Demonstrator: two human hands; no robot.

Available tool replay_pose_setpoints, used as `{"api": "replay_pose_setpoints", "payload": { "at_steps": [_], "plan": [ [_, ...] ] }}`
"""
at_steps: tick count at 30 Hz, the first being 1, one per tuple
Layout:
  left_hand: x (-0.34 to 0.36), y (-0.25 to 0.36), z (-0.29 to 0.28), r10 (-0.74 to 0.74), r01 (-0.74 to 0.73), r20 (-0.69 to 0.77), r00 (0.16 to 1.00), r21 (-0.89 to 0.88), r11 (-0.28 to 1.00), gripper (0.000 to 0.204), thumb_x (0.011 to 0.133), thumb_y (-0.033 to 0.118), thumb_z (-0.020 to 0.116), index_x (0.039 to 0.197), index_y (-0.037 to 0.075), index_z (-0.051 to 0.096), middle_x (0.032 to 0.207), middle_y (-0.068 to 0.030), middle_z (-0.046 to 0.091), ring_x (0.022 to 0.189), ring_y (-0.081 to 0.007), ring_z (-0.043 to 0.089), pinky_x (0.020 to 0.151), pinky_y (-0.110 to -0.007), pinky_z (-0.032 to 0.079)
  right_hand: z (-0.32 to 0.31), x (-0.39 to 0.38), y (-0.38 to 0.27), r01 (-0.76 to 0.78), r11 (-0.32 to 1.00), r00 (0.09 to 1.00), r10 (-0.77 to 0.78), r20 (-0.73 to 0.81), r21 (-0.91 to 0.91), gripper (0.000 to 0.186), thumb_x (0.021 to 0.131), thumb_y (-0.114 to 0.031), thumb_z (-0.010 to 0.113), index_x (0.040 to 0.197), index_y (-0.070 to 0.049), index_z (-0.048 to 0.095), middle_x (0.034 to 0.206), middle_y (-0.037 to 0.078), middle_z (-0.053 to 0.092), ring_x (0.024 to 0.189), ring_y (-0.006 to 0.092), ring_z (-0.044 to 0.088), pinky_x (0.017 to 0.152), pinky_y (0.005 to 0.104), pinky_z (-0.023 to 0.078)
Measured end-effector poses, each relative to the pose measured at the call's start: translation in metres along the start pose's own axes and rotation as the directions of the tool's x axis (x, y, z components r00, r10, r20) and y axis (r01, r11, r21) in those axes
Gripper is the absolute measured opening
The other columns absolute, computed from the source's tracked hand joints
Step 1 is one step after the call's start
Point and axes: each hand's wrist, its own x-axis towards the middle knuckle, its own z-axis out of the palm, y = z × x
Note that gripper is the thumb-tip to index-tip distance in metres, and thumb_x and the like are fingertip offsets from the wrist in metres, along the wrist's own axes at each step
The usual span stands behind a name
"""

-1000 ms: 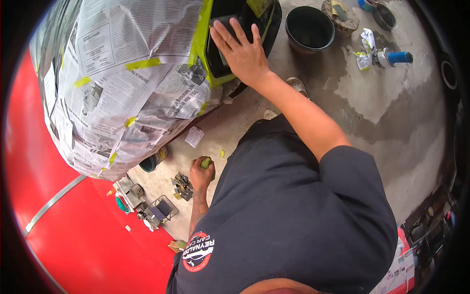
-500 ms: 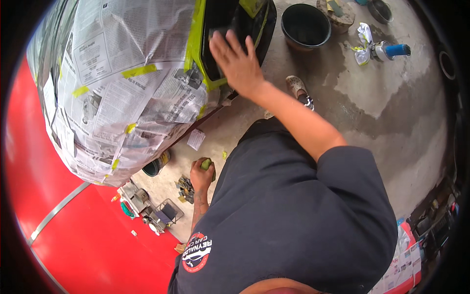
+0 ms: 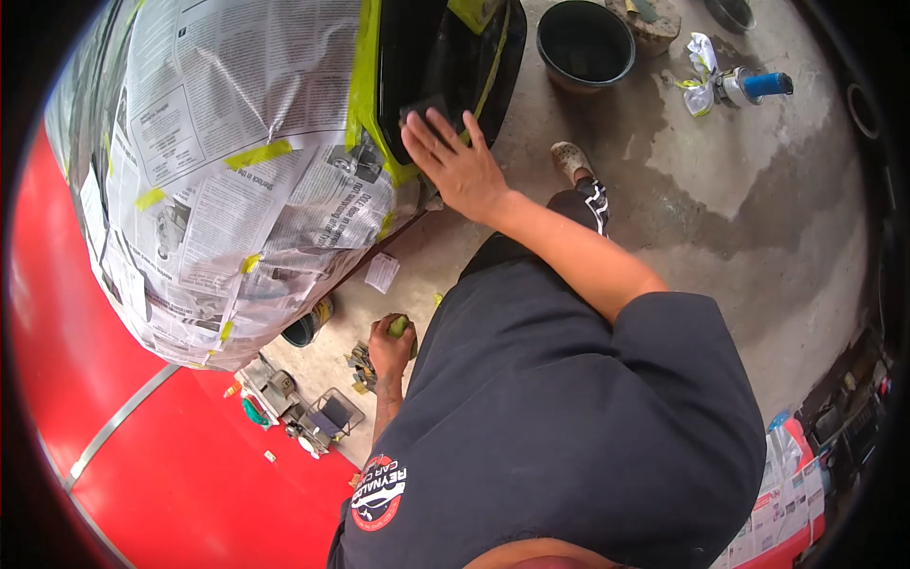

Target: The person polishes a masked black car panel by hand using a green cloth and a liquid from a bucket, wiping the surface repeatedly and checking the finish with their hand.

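Note:
My right hand (image 3: pixel 457 169) lies with its fingers stretched over a glossy black panel (image 3: pixel 403 57) edged with yellow-green masking tape. Under and just past the fingertips shows a small dark grey piece (image 3: pixel 428 107), like sandpaper, pressed flat to the panel. Lower down, beside my body, my left hand (image 3: pixel 387 351) is closed around a green, sponge-like lump (image 3: pixel 399 325). Newspaper sheets (image 3: pixel 265 104), held with strips of the same tape, cover the large rounded body around the panel. My left fingers are partly hidden by the back of the hand.
A black bucket (image 3: pixel 586 47) stands on the wet concrete floor, near a tool with a blue handle (image 3: pixel 766 85). Small scraps (image 3: pixel 360 368) and a dark pot (image 3: pixel 301 332) sit by my left hand. A red car panel (image 3: pixel 171 474) borders the left side.
My right hand has slid down along the black panel, and the dark grey piece moved with it. My left hand keeps its hold on the green lump. The whole view has shifted slightly.

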Motion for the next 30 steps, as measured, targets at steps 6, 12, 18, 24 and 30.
{"api": "replay_pose_setpoints", "payload": {
  "at_steps": [6,12,18,24,30],
  "plan": [
    [0.006,0.003,-0.003,0.02,-0.02,0.016,1.0,-0.005,1.0,0.032,0.077,0.025,0.078,0.106,0.013,0.077,0.109,-0.0151,0.07,0.098,-0.0371,0.07,0.087,-0.044,0.055,-0.017,0.047,0.034,-0.038,0.972,0.999,0.033,-0.027,-0.234,0.065,0.096,-0.02,0.053,0.159,-0.018,0.036,0.167,0.003,0.031,0.15,0.0298,0.034,0.116,0.0627,0.028],
    [0.005,-0.002,-0.007,-0.007,0.007,-0.024,1.0,-0.012,1.0,0.031,0.078,0.024,0.078,0.106,0.012,0.077,0.107,-0.0163,0.07,0.098,-0.0375,0.069,0.087,-0.044,0.055,-0.019,0.027,0.015,0.004,0.996,0.998,-0.009,-0.055,-0.094,0.067,0.093,-0.017,0.055,0.158,-0.018,0.037,0.163,0.006,0.037,0.146,0.028,0.04,0.113,0.064,0.03],
    [-0.002,-0.001,-0.003,-0.017,0.017,0.012,1.0,-0.005,1.0,0.031,0.077,0.026,0.078,0.105,0.012,0.077,0.11,-0.0149,0.07,0.097,-0.0371,0.07,0.087,-0.044,0.055,-0.024,0.021,-0.008,0.022,0.974,0.999,-0.014,0.037,-0.224,0.067,0.094,-0.017,0.054,0.158,-0.019,0.038,0.167,0.002,0.03,0.151,0.029,0.03,0.114,0.0661,0.029],
    [0.002,-0.007,0.003,-0.037,0.038,0.029,0.999,-0.019,0.999,0.032,0.078,0.026,0.078,0.106,0.013,0.077,0.109,-0.0139,0.07,0.097,-0.0364,0.07,0.086,-0.044,0.055,-0.013,0.001,-0.012,0.102,0.974,0.995,-0.098,0.03,-0.201,0.065,0.093,-0.021,0.055,0.156,-0.018,0.042,0.167,0.0,0.03,0.15,0.0293,0.031,0.113,0.0665,0.03],
    [0.014,-0.012,0.002,-0.008,0.01,0.035,0.999,-0.042,0.999,0.031,0.078,0.025,0.078,0.107,0.012,0.076,0.109,-0.0144,0.07,0.098,-0.0363,0.07,0.086,-0.044,0.055,-0.04,0.068,0.005,-0.003,0.899,1.0,-0.003,-0.012,-0.438,0.066,0.092,-0.019,0.056,0.157,-0.018,0.042,0.166,0.001,0.031,0.149,0.0313,0.032,0.112,0.0676,0.031]
  ]
}}
